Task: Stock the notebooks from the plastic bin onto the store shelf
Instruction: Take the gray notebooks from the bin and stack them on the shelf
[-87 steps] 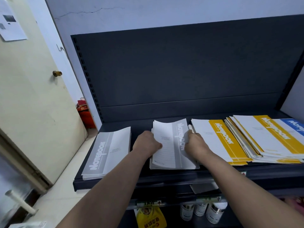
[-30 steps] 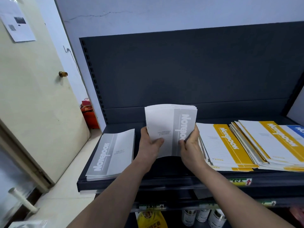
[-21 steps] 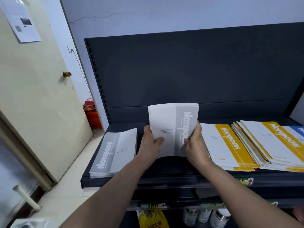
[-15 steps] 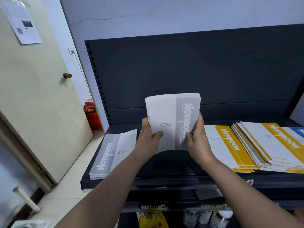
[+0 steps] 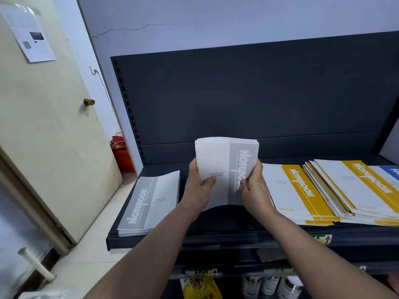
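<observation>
A stack of grey-and-white notebooks (image 5: 226,167) stands nearly upright over the middle of the dark shelf (image 5: 216,238), its lower edge bowed. My left hand (image 5: 197,186) grips its left side, thumb on the cover. My right hand (image 5: 254,186) grips its right side. A flat pile of grey notebooks (image 5: 151,201) lies on the shelf to the left. Yellow notebooks (image 5: 295,193) lie to the right. The plastic bin is out of view.
Further right lies a fanned pile of yellow notebooks (image 5: 356,188) with a blue one (image 5: 390,171) at the edge. Below the shelf are cans (image 5: 269,285) and a yellow packet (image 5: 200,288). A cream door (image 5: 43,137) stands at left, red items (image 5: 122,154) behind.
Both hands lifted the grey stack from lying flat on the shelf and stood it upright. In the last half second it came down slightly toward the shelf.
</observation>
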Demonstrator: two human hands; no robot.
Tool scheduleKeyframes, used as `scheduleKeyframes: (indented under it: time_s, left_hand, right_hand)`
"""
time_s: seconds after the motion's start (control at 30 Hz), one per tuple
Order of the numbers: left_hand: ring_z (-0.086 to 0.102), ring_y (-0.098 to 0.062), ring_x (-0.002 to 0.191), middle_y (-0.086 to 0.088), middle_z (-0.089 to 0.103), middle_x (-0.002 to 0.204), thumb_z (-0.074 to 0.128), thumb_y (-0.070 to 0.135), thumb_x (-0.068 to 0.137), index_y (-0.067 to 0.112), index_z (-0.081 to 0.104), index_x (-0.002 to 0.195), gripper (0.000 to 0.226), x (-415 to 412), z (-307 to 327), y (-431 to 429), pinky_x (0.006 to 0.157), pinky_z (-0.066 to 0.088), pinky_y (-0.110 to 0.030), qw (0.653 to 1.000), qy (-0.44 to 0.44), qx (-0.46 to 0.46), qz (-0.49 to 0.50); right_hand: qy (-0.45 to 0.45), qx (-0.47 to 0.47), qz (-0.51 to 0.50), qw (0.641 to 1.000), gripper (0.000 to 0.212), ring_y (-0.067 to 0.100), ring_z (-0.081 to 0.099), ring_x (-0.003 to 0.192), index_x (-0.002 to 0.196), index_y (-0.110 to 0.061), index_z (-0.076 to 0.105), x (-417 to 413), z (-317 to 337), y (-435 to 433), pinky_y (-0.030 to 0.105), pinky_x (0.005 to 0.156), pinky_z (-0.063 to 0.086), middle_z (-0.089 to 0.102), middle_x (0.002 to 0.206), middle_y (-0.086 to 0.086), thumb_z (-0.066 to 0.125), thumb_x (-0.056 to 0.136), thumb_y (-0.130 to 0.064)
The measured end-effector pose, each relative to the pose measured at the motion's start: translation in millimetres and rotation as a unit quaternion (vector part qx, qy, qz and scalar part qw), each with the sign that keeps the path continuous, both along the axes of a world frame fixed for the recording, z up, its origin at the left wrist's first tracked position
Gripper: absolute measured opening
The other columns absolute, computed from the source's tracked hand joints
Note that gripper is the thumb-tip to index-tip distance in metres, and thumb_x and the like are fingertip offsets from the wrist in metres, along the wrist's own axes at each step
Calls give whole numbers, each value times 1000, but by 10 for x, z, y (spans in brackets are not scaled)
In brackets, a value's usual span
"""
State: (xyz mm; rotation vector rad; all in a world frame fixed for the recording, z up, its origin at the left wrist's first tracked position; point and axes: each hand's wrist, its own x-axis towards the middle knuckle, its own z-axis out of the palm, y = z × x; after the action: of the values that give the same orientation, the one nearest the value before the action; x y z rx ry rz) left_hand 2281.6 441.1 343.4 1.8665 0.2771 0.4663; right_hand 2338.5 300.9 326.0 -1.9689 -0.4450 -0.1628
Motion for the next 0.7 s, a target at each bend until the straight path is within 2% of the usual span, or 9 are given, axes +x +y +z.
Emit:
scheduleKeyframes:
  time_s: [0.1, 0.17, 0.23, 0.33, 0.43, 0.5, 0.57, 0.7]
  left_hand:
    - [47, -13, 119, 3, 49, 132, 58, 7, 93, 22, 26, 148, 64, -2, -53, 6, 103, 39, -29, 1000, 1, 21, 8]
    - [49, -15, 121, 3, 51, 134, 59, 9, 93, 24, 28, 148, 65, 2, -83, 23, 108, 40, -36, 999, -1, 32, 18]
    - [51, -14, 118, 6, 55, 130, 60, 11, 93, 28, 31, 147, 63, 17, -73, 55, 106, 42, -39, 999, 1, 26, 25]
    - [56, -14, 112, 10, 61, 121, 63, 14, 91, 31, 38, 143, 60, 40, 25, 147, 100, 47, -40, 999, 15, 35, 20]
    - [60, -14, 107, 10, 63, 114, 66, 15, 89, 30, 44, 135, 53, 61, 124, 227, 95, 51, -41, 997, 61, 44, 8]
    - [60, -18, 108, 7, 63, 118, 70, 20, 86, 27, 41, 135, 57, 72, 136, 258, 95, 51, -44, 992, 104, 64, 13]
    - [59, -22, 112, 3, 62, 123, 72, 24, 83, 24, 37, 140, 67, 76, 107, 270, 95, 51, -45, 986, 146, 76, 23]
    - [61, -25, 107, -1, 63, 117, 71, 22, 84, 18, 49, 125, 46, 87, 41, 257, 90, 53, -46, 974, 202, 101, 23]
  right_hand:
    - [6, -1, 0, 1000, 68, 24, 47, 120, 147, -21, 11, 0, -10, 2, 22, 83, 33, 45, 138, 7, 41, 92, 5]
    - [9, -3, 1, 1000, 71, 25, 49, 117, 148, -23, 10, 5, 3, -3, 25, 83, 35, 46, 136, 7, 42, 91, 5]
    - [3, -7, 3, 1000, 75, 25, 51, 118, 149, -28, 9, 28, 33, -17, 28, 84, 40, 47, 138, 4, 45, 91, 3]
    - [-4, -38, 6, 999, 81, 24, 50, 121, 151, -32, 0, 93, 123, -30, 36, 96, 43, 43, 145, -1, 45, 92, -2]
    - [38, -107, 18, 993, 83, 28, 51, 117, 150, -30, -15, 143, 219, -23, 41, 97, 44, 42, 144, 9, 43, 96, -8]
    - [74, -155, 25, 985, 83, 30, 44, 126, 149, -22, -20, 148, 253, 11, 39, 98, 39, 33, 148, 15, 43, 97, -8]
    - [99, -193, 21, 976, 84, 31, 40, 128, 149, -18, -20, 144, 249, 49, 37, 99, 36, 28, 148, 18, 44, 97, -7]
    - [114, -255, 18, 960, 74, 34, 39, 129, 152, -13, -5, 195, 148, 97, 34, 97, 36, 28, 147, 20, 43, 96, -10]
